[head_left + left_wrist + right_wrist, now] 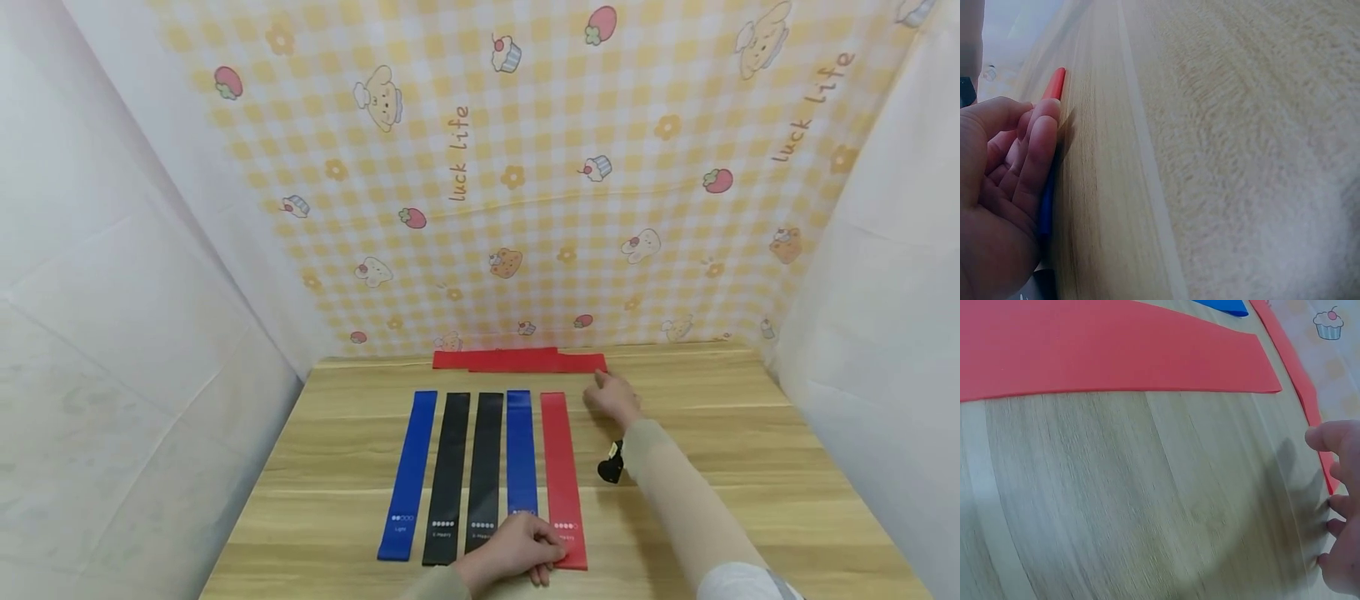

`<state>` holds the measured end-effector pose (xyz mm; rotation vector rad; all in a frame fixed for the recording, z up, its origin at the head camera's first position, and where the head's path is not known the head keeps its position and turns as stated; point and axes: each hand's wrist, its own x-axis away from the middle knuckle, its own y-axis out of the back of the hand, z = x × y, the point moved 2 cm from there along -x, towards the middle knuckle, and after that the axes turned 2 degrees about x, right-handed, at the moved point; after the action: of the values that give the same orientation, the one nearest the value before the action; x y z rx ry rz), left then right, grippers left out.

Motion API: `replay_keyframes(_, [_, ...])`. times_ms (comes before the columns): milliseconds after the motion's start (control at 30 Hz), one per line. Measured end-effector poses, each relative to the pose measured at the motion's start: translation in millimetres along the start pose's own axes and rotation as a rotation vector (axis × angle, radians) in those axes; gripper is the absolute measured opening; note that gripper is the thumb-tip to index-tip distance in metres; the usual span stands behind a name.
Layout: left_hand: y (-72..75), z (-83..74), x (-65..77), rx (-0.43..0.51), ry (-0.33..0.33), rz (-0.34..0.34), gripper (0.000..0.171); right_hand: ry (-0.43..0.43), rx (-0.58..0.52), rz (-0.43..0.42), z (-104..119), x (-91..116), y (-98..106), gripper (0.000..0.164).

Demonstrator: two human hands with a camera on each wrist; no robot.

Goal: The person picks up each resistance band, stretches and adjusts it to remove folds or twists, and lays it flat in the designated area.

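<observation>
The left hand (517, 546) touches the labelled red band (564, 477) at its near end, seemingly to steady it; whether that grip pinches cannot be told; left of this band lie blue bands (521, 450) and black bands (450, 467), presumably spaced to stay distinct. Right of its far end, the right hand's (615, 400) grip is released; beyond it, overlapping red bands (517, 362) lie crosswise.

- Band 1 (411, 475): on table (315, 483), leftmost in front row.
- Band 2 (448, 467), band 3 (486, 467), band 4 (521, 450), band 5 (562, 467): follow rightward in order, side by side.
- Band 6 (480, 357), band 7 (579, 363): crosswise behind row, overlapping; band 7 extends farther right.
- Cloth (480, 208): behind table.
- Left hand (519, 546): over front end of band 4, at front end of band 5.
- Right hand (615, 398): before right end of band 7.
</observation>
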<state>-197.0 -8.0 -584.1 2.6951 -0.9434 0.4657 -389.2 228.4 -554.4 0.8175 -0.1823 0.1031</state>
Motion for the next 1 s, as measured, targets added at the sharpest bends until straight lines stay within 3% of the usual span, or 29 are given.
replay_keyframes(367, [-2.9, 0.5, 0.3, 0.012, 0.007, -0.002, 0.010, -0.046, 0.113, 0.037, 0, -2, -4, 0.072])
replay_keyframes(533, [-1.9, 1.2, 0.0, 0.017, 0.003, -0.005, 0.010, -0.032, 0.107, 0.049, 3, -4, -3, 0.072])
replay_keyframes(867, [-4.1, 3.0, -0.7, 0.018, 0.010, -0.010, 0.009, -0.063, -0.009, 0.061, -3, -12, -4, 0.076])
replay_keyframes(1000, [-1.4, 2.1, -0.8, 0.031, 0.011, 0.001, 0.010, -0.037, -0.180, 0.061, 4, -17, -4, 0.078])
